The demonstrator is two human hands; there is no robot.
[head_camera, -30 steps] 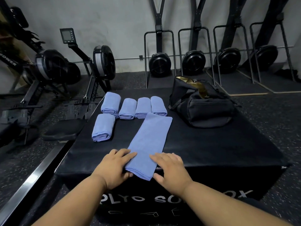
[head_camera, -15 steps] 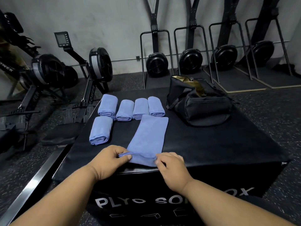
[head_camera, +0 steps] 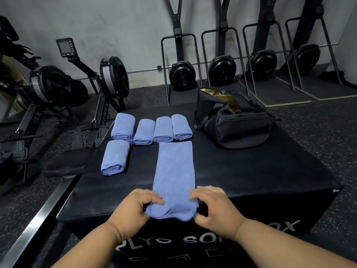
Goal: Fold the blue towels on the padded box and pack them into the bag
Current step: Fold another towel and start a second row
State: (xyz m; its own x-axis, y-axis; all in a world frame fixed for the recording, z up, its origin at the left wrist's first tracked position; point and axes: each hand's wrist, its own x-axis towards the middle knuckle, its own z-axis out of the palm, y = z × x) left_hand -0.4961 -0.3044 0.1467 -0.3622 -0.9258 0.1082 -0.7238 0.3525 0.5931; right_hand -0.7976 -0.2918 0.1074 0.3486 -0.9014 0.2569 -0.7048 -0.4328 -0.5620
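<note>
Fingers (head_camera: 154, 200) of the left hand (head_camera: 133, 207) curled over the near-left corner of a long blue towel (head_camera: 174, 176), pinching its rolled end; fingers (head_camera: 195, 195) of the right hand (head_camera: 216, 207) curled over the near-right corner and gripped it likewise. That towel lay as one flat strip on the padded box (head_camera: 251, 180), its near end bunched at the box's front edge. Five folded blue towels sat beyond it: four in a row (head_camera: 152, 130) at the far side, one (head_camera: 115, 157) just in front of the row's left end. One black bag (head_camera: 233, 120) stood unzipped at the far right of the box, apart from the towels. Two rowing machines (head_camera: 114, 76) stood to the left.
</note>
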